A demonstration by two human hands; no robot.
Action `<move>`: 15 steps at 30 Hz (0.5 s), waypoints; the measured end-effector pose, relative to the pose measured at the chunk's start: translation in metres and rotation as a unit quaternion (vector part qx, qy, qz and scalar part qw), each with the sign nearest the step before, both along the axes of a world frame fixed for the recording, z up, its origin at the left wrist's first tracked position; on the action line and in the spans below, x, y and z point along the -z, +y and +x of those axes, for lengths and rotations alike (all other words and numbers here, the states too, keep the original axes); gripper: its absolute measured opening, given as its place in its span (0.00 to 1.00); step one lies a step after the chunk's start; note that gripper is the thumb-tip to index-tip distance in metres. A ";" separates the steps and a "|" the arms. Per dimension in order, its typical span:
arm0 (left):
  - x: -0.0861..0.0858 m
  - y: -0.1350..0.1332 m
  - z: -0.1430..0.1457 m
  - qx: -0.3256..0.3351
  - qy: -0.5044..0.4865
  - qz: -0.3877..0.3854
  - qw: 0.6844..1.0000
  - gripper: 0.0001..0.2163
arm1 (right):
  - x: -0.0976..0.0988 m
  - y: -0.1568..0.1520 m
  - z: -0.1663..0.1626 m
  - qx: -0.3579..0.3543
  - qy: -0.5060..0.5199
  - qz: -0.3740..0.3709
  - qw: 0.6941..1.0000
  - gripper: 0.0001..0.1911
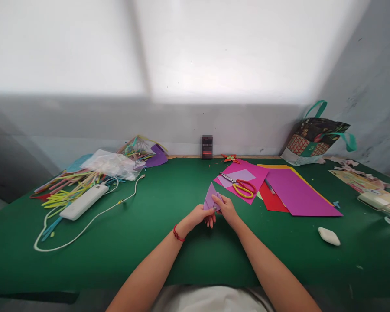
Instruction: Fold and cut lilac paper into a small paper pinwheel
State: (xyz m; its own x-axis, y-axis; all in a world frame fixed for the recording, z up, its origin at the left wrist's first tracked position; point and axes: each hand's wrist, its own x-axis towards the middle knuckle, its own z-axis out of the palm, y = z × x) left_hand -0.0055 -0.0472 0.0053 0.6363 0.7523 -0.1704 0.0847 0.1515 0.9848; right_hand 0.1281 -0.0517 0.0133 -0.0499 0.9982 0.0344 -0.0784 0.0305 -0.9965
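Your left hand [199, 215] and right hand [226, 207] pinch one folded lilac paper [210, 197]. One bag [313, 139] stands far right, contents hidden. One pair of scissors [242, 186] lies nearby.

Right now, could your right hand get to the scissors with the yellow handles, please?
Probably yes. The scissors lie just beyond the right hand on the pink paper, with only bare green table between. But both hands, the left hand too, hold the folded lilac paper.

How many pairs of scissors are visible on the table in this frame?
1. The scissors, with yellow and red handles, lie on the pink paper sheet just beyond the right hand. Others might be hidden under the plastic bag at left.
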 end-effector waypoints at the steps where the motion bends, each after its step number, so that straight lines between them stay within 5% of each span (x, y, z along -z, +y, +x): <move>1: -0.001 -0.001 0.000 -0.004 0.004 0.003 1.000 0.24 | 0.000 0.000 0.000 0.001 0.000 0.000 1.000 0.26; 11: -0.018 -0.001 -0.013 0.064 0.053 0.032 0.996 0.18 | -0.008 -0.006 0.000 -0.039 0.005 -0.002 0.999 0.25; 15: -0.022 0.006 -0.019 -0.078 0.020 0.048 0.996 0.20 | -0.007 -0.006 0.000 -0.057 0.013 -0.012 0.998 0.24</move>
